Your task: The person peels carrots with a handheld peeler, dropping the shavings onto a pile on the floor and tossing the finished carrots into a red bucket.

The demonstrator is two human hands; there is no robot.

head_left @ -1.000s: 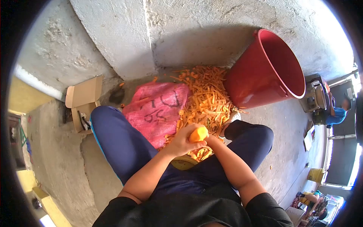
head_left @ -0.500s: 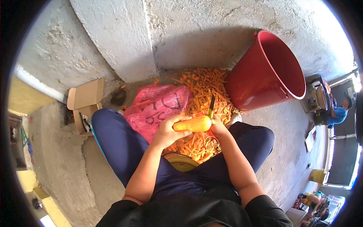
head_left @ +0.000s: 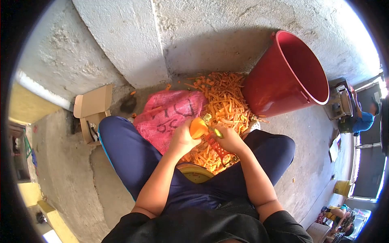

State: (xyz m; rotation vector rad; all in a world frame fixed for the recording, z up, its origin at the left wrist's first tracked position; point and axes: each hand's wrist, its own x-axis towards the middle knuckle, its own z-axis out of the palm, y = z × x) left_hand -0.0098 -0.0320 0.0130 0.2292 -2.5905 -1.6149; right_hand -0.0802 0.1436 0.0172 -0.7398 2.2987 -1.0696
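Red tub, loads of orange peelings

Big red tub (head_left: 275, 81) sits far right, beside the orange peelings (head_left: 227, 99); pink sack (head_left: 168, 115) to their left. Over the pile, left hand (head_left: 183, 139) grips an orange vegetable (head_left: 198, 128), right hand (head_left: 230, 141) a green-handled tool (head_left: 218, 133).

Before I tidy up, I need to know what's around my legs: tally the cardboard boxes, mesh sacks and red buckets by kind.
Open brown cardboard box: 1
Pink mesh sack: 1
Large red plastic bucket: 1
Total: 3
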